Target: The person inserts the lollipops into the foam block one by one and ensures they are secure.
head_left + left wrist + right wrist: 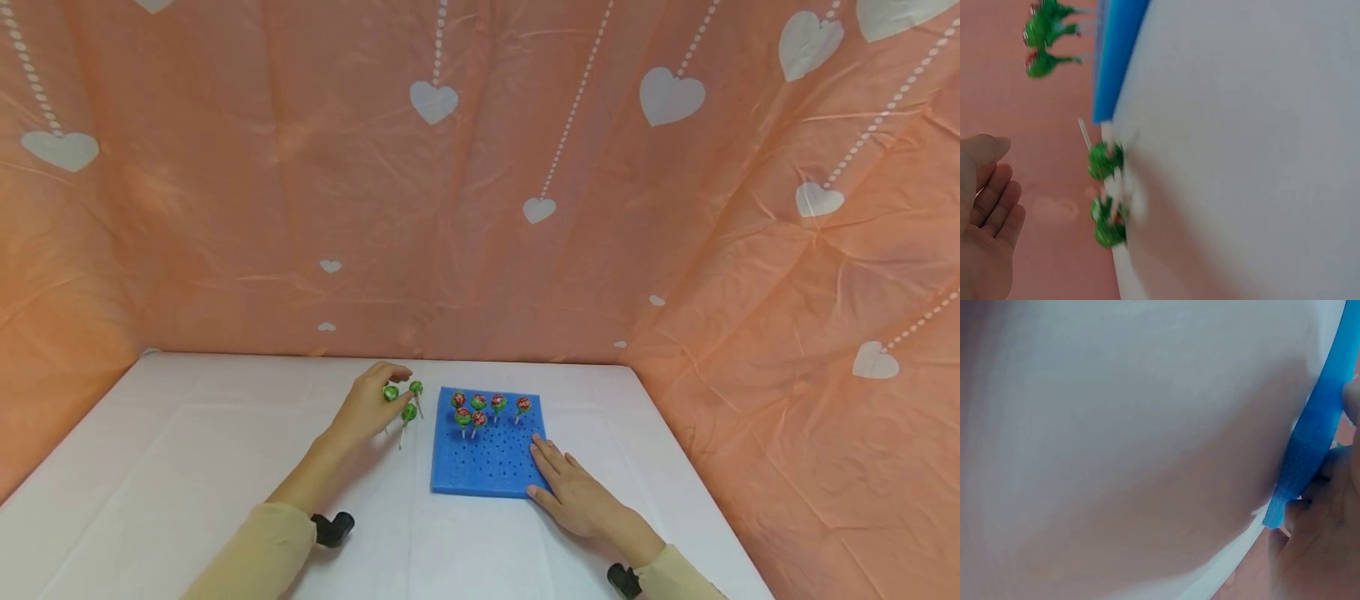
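Note:
A blue foam board [491, 467] dotted with small holes lies on the table. Several lollipops [478, 419] in red and green wrappers stand in its far part, sticks down. To the left of the board are a few green lollipops [408, 412] on the table. My left hand [367, 407] hovers over these, its fingers loosely bent; in the left wrist view the hand [988, 215] is apart from the green lollipops [1105, 160] and holds nothing. With fingers extended, my right hand [577, 498] rests on the board's near right edge; the right wrist view shows fingertips touching the foam [1310, 437].
A white cloth covers the table [187, 467]. Behind it and along both sides hangs an orange curtain [480, 283] with white hearts. Black wrist cameras [333, 528] sit at the cuffs of both sleeves.

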Motion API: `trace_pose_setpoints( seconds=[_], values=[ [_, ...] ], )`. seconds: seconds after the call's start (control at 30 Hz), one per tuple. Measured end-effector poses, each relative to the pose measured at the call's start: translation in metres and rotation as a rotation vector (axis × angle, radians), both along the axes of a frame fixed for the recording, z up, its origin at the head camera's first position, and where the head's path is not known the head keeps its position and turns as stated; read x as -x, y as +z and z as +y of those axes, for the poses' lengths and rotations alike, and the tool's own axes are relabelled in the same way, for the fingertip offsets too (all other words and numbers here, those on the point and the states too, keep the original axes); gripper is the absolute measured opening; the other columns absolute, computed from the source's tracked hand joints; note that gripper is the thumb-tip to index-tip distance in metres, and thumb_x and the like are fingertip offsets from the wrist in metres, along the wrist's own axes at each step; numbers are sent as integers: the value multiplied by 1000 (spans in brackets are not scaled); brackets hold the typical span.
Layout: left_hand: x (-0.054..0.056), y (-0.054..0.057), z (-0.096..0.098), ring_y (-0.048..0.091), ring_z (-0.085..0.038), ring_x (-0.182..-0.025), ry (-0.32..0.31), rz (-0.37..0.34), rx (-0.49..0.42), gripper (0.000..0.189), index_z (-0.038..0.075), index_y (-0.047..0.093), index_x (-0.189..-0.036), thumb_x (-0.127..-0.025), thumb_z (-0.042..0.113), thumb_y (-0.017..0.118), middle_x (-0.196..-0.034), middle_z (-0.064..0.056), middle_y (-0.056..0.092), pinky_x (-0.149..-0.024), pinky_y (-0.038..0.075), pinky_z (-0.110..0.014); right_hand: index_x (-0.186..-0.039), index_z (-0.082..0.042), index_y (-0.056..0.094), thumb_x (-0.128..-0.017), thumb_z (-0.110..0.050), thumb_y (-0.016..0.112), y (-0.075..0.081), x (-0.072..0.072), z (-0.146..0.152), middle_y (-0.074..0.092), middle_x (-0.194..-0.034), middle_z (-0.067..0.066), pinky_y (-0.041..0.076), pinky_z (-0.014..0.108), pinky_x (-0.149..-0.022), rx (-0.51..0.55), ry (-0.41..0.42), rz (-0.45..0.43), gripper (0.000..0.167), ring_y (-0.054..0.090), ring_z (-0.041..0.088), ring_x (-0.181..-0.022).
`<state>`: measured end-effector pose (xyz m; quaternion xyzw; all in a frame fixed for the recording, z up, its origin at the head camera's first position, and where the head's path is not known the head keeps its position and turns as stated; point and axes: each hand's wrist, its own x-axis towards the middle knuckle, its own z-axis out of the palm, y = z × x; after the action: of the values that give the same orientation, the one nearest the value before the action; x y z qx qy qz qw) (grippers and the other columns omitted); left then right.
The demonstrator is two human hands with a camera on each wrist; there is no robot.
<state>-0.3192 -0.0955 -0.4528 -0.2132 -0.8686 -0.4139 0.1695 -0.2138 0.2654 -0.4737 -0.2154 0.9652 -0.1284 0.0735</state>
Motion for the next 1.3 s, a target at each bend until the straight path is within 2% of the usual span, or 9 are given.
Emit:
trace_pose_setpoints(
  seconds=[0.2, 0.4, 0.6, 0.77, 1.0, 1.3],
  values=[
    [9, -7, -22, 63, -39, -114, 15, -67, 16, 30, -5, 66, -126, -97, 5, 69, -121, -20, 67, -95, 56, -55, -162, 1, 27, -110, -46, 46, 0, -1, 0, 17, -172, 14, 22, 58, -125, 0, 3, 7, 72, 19, 35, -158],
    [21, -14, -40, 62, -41, -111, 35, -90, 79, 29, -7, 66, -123, -98, 7, 66, -118, -23, 67, -95, 53, -56, -162, 1, 27, -110, -46, 46, 1, -1, 0, 17, -172, 14, 22, 59, -125, 2, 5, 6, 72, 19, 36, -158],
    [25, -15, -51, 63, -38, -104, 25, -157, 136, 27, -9, 67, -118, -98, 8, 63, -113, -22, 67, -92, 54, -54, -162, 1, 27, -110, -46, 46, 2, -1, 0, 17, -173, 14, 21, 58, -125, -4, 0, 7, 72, 19, 35, -158],
    [26, -15, -53, 65, -35, -99, 9, -205, 201, 25, -10, 68, -113, -98, 9, 64, -107, -21, 67, -89, 55, -53, -161, 3, 27, -111, -44, 45, 3, -2, 0, 18, -172, 16, 22, 59, -125, -1, 12, 15, 71, 20, 36, -157],
    [29, -18, -51, 65, -36, -104, 0, -290, 250, 27, -8, 69, -113, -103, 16, 63, -111, -21, 68, -93, 55, -53, -161, 4, 28, -111, -43, 45, 5, -3, -1, 18, -172, 17, 22, 59, -125, 11, 22, 20, 71, 20, 38, -157],
    [30, -19, -49, 66, -34, -100, 7, -296, 283, 24, -6, 71, -110, -102, 15, 65, -107, -18, 69, -90, 56, -52, -161, 3, 28, -111, -45, 45, 2, -3, 0, 18, -172, 15, 22, 58, -125, -5, 15, 16, 71, 20, 36, -157]
  ],
)
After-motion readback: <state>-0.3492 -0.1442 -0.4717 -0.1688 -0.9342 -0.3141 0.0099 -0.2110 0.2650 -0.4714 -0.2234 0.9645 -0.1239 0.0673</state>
